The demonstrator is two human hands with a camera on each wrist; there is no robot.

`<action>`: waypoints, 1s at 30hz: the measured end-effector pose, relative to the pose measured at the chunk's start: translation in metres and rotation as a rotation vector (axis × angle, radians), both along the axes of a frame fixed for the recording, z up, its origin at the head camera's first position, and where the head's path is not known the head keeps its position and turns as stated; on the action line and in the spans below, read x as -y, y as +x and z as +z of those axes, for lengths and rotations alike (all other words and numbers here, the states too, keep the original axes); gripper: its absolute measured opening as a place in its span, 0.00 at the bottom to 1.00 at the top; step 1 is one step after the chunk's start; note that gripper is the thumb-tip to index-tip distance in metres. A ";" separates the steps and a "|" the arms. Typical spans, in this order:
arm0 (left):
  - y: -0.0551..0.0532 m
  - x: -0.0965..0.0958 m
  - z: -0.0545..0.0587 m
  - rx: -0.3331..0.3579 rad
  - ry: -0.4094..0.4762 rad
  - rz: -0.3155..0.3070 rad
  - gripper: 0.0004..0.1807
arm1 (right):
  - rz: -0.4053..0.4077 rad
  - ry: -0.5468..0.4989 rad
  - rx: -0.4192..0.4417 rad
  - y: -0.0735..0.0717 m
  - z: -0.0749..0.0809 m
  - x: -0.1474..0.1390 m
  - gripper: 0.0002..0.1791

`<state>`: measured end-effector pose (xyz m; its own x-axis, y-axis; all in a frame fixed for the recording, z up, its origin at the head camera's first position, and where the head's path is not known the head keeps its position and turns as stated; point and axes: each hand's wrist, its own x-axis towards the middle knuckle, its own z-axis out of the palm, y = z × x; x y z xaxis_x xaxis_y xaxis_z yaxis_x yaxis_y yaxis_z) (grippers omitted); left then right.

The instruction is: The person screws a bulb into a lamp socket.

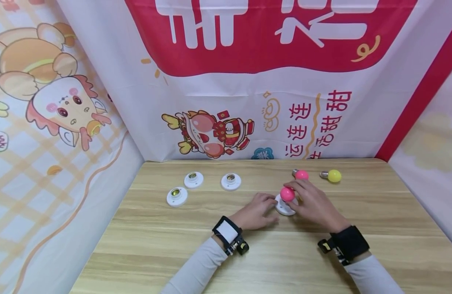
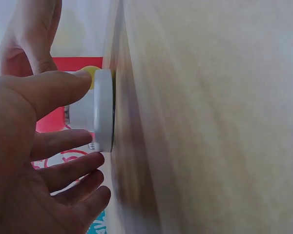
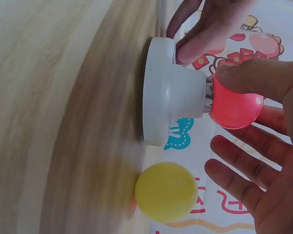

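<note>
A pink light bulb (image 1: 287, 194) stands upright with its metal cap at the mouth of a white lamp holder (image 3: 158, 92); a band of the cap shows above the collar. My right hand (image 1: 315, 204) pinches the bulb's globe between thumb and fingers, the other fingers spread beside it. From the other side my left hand (image 1: 257, 212) holds the holder's round base at its edge with thumb and index finger, while its remaining fingers extend near the tabletop. The base rests on the table. Close behind the holder is a yellow bulb (image 3: 166, 192), mostly hidden by my right hand in the head view.
Several white lamp holders, one at the left (image 1: 177, 197), one behind it (image 1: 194, 180) and one nearer the middle (image 1: 231, 182), lie on the wooden table (image 1: 156, 253). Another pink bulb (image 1: 302, 174) and a yellow bulb (image 1: 334, 176) lie toward the back right. Printed cloth hangs behind.
</note>
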<state>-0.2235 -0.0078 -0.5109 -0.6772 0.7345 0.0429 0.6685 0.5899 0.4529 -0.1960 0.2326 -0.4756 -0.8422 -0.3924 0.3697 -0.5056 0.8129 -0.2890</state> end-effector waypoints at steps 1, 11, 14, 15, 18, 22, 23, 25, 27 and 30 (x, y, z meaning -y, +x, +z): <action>0.000 0.000 0.000 0.002 -0.009 -0.006 0.33 | -0.001 0.006 -0.003 0.000 0.000 -0.001 0.31; 0.006 0.000 0.004 0.041 -0.037 -0.025 0.36 | -0.011 0.027 -0.022 -0.001 -0.003 -0.004 0.33; 0.008 0.001 0.003 0.048 -0.036 -0.024 0.36 | -0.011 0.025 -0.023 -0.001 -0.004 -0.004 0.32; 0.008 0.002 0.002 0.046 -0.036 -0.024 0.36 | -0.012 0.026 -0.021 -0.001 -0.004 -0.004 0.32; 0.009 0.003 0.001 0.046 -0.031 -0.024 0.38 | -0.013 0.030 0.007 0.000 -0.004 -0.005 0.33; 0.008 0.007 0.002 0.042 -0.018 -0.020 0.39 | -0.025 0.034 0.067 0.000 -0.001 -0.009 0.35; 0.008 0.009 0.003 0.040 -0.014 -0.019 0.38 | -0.030 0.033 0.080 0.000 0.000 -0.010 0.35; 0.006 0.013 0.006 0.035 -0.003 -0.006 0.38 | -0.034 0.032 0.090 0.000 0.001 -0.012 0.35; 0.004 0.018 0.009 0.025 0.016 0.022 0.37 | -0.031 0.033 0.083 -0.001 0.002 -0.014 0.34; -0.002 0.026 0.014 0.017 0.061 0.091 0.35 | -0.028 0.032 0.066 -0.001 0.002 -0.017 0.32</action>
<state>-0.2253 -0.0336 -0.4972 -0.7419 0.6665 0.0736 0.6054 0.6186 0.5007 -0.1968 0.2497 -0.4733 -0.8755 -0.3788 0.3002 -0.4628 0.8360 -0.2947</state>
